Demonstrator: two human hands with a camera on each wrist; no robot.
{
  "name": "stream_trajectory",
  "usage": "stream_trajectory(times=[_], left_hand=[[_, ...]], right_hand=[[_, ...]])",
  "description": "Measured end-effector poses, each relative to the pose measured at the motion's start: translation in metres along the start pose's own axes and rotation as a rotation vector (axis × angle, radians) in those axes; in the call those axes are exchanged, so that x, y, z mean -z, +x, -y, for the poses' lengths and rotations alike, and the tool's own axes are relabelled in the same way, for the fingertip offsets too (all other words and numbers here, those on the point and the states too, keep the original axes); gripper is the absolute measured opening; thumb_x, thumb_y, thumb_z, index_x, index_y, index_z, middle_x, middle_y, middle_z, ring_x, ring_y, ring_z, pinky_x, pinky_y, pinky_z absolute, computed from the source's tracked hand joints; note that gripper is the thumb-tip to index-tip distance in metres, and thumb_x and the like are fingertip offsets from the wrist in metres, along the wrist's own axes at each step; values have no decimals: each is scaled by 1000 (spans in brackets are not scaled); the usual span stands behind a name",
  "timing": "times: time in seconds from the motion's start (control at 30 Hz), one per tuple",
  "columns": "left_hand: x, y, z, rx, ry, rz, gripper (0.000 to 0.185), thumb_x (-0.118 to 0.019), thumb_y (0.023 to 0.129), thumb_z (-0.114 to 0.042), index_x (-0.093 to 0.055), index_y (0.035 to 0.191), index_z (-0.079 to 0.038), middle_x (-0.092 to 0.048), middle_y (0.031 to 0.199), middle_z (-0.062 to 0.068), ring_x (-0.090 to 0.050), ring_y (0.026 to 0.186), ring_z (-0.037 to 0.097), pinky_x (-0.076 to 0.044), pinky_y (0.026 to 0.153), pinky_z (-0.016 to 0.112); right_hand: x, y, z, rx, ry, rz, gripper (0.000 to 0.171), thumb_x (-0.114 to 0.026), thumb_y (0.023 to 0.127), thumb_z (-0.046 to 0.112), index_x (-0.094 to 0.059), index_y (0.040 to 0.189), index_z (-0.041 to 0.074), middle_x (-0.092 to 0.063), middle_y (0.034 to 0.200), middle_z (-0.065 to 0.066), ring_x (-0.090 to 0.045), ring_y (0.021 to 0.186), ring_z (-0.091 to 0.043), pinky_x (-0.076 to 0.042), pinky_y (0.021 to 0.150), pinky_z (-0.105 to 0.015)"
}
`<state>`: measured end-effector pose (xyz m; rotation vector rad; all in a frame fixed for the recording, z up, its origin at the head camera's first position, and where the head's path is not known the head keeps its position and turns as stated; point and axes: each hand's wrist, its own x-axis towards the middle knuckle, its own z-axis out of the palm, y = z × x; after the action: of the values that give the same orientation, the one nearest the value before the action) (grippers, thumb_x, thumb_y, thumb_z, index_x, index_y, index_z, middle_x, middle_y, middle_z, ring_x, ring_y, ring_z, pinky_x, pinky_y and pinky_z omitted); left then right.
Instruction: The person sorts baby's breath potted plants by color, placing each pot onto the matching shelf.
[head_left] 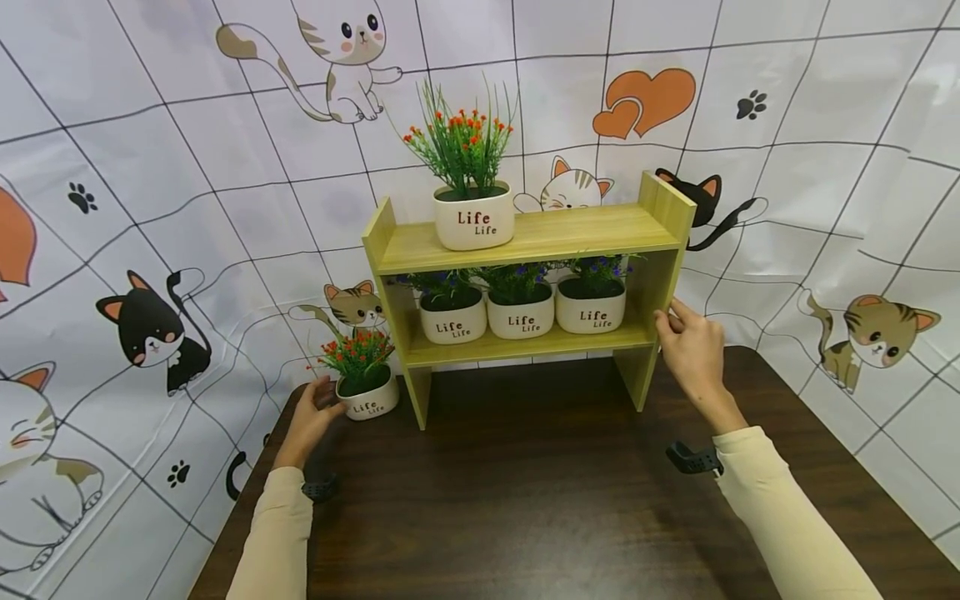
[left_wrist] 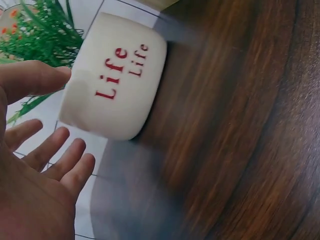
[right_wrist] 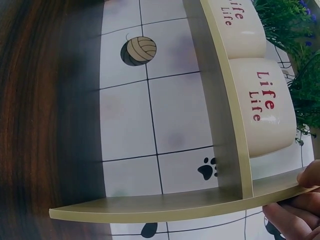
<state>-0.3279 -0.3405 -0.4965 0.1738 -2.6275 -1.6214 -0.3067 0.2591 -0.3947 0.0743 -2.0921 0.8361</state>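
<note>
L hand (head_left: 309, 417) open beside small white pot (head_left: 367, 398) w/ red-flowered plant, on dark wood-grain table (head_left: 540, 500) just left of the shelf's left leg; in the wrist view the thumb (left_wrist: 37, 77) touches the pot's upper side, the other fingers (left_wrist: 65, 160) spread loose below it, not closed round anything yet. Pot: glazed ceramic by the look, rounded-square, smooth, prob. slippery; red "Life" lettering on front. Judged light but breakable; plastic-looking foliage adds little wt. Best hold: thumb one side, fingers opposite wall, low on body, not by the stems. R hand (head_left: 693, 346) at right side panel of light wooden shelf (head_left: 525, 237); fingertips (right_wrist: 292, 217) curl on the panel's front edge, pinching it. Shelf: stiff laminate board, matte, square edges; looks steady but top-loaded w/ one pot above, three blue-flowered ones on the lower board, just beyond R fingers. Backdrop: cat-print cloth (head_left: 150, 250), soft, creased.
</note>
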Motion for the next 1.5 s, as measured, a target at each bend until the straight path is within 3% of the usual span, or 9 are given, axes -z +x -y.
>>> stream_trajectory(times=[0.27, 0.5, 0.77, 0.97, 1.2, 1.5], left_hand=[[-11, 6, 2, 27, -37, 33, 110, -72, 96, -10, 11, 169, -2, -13, 175, 31, -12, 164, 47, -18, 132, 59], [-21, 10, 9, 30, -42, 46, 123, -75, 92, -6, 22, 168, -7, -4, 177, 30, -9, 164, 48, -13, 132, 61], [-31, 6, 14, 46, 55, -14, 118, -83, 92, -19, 5, 171, -3, -8, 165, 35, -22, 153, 53, -20, 129, 63], [-35, 5, 16, 36, 44, -37, 107, -86, 90, -21, -15, 166, 5, -11, 162, 33, -26, 148, 50, -24, 128, 60], [-37, 6, 19, 48, -77, 4, 109, -83, 91, -16, -2, 162, 1, -22, 167, 34, -33, 152, 47, -25, 128, 56], [-38, 5, 20, 31, -30, 17, 107, -83, 92, -22, -10, 165, 4, -28, 163, 32, -37, 149, 46, -27, 126, 57]], right_hand=[[0, 0, 0, -2, -5, 11, 27, -70, 96, 2, -77, 121, -7, -75, 92, -28, -73, 96, -52, -56, 85, -68], [0, 0, 0, -7, -5, 15, 26, -70, 97, 2, -77, 120, -6, -75, 93, -27, -73, 98, -52, -56, 86, -68], [-1, -2, -1, -3, 7, 20, 27, -69, 98, 1, -76, 122, -7, -75, 94, -29, -74, 95, -50, -57, 82, -68], [-1, -1, -1, 2, 4, 15, 26, -69, 97, 1, -76, 121, -7, -75, 93, -28, -74, 96, -50, -57, 82, -68], [0, -1, 1, 4, 5, 19, 25, -69, 98, 1, -77, 120, -7, -75, 93, -28, -74, 96, -50, -57, 81, -68], [1, -1, 1, 5, 6, 16, 27, -69, 97, 0, -76, 123, -8, -75, 94, -29, -74, 96, -50, -57, 83, -68]])
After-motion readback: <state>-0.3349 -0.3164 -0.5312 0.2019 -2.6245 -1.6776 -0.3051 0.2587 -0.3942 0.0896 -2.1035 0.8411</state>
